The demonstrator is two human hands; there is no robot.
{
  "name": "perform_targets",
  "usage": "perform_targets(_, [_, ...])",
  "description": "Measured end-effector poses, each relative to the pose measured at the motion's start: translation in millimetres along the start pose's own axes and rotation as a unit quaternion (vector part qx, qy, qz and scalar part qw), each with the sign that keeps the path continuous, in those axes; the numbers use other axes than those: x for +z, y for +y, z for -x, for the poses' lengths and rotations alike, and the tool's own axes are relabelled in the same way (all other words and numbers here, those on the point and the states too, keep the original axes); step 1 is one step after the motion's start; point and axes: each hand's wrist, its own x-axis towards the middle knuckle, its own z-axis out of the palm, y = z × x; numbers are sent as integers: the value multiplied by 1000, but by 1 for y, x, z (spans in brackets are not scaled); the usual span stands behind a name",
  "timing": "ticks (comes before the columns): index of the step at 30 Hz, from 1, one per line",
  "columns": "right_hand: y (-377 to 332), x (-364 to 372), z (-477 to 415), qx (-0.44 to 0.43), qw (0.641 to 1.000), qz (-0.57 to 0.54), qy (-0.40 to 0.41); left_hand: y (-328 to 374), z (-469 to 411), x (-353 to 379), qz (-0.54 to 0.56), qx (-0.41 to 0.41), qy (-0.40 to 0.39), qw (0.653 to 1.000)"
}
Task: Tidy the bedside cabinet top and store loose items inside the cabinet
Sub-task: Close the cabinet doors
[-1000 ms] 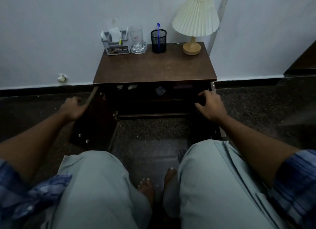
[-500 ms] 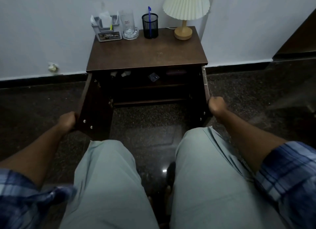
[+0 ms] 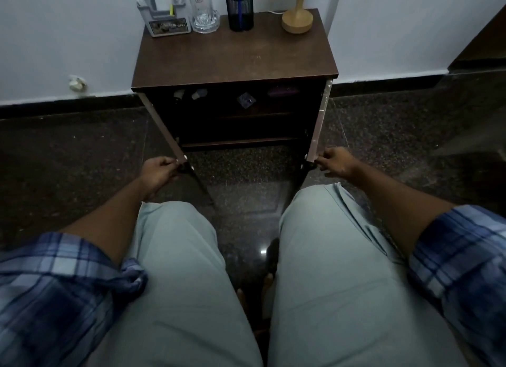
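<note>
Dark brown wood veneer covers the bedside cabinet (image 3: 191,125), which stands against a pale wall on a speckled stone floor (image 3: 82,147). The tabletop (image 3: 235,54) is bare across its front and middle. Both doors are swung outward towards the seated person: the left door (image 3: 161,125) and the right door (image 3: 318,120) are each seen edge-on. The left hand (image 3: 160,170) is curled round the lower free corner of the left door, and the right hand (image 3: 335,162) pinches the matching corner of the right door.

Along the back edge of the tabletop four things are lined up. From right to left they are a table lamp (image 3: 297,21) on a round wooden base, a black mesh pen cup (image 3: 239,7) with a blue pen (image 3: 239,16) in it, a clear glass mug (image 3: 204,13), and a grey desk organiser (image 3: 164,18). Inside, on the upper shelf (image 3: 254,114), several small loose items are seen, among them a purple object (image 3: 282,90) and a small pale faceted piece (image 3: 246,100). Their nature cannot be told in the dim interior.

The storing step is judged complete, with the doors now in hand. The next move is judged to call for both doors to be swung inward together, and for the fingers to be drawn clear of the free edges before these meet.
</note>
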Motion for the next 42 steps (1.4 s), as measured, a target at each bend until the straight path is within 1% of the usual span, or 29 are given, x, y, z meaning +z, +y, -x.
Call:
perform_targets(3, [-12, 9, -4, -12, 1000, 28, 1, 2, -7, 8, 4, 3, -3, 1000])
perform_targets(6, [-24, 16, -9, -5, 999, 31, -21, 9, -10, 10, 0, 0, -19, 1000])
perform_targets(16, [-67, 41, -30, -9, 995, 63, -72, 22, -32, 29, 1, -11, -31, 999])
perform_targets(19, [-77, 50, -40, 0, 997, 48, -58, 29, -41, 42, 12, -15, -24, 1000])
perform_targets(24, [-92, 72, -62, -19, 999, 24, -15, 41, -59, 68, 46, -17, -1, 999])
perform_targets(29, [-101, 90, -88, -16, 1000, -14, 19, 55, -79, 91, 87, -29, 15, 996])
perform_targets(33, [-109, 100, -111, -28, 998, -4, 52, 67, -98, 106, 112, -40, 26, 993])
perform_targets(38, [-128, 110, -136, -27, 996, -17, 86, 82, -124, 125, 138, -49, 51, 988])
perform_targets(42, [-142, 115, -157, -14, 994, -26, 104, 97, -141, 135, 141, -58, 66, 986])
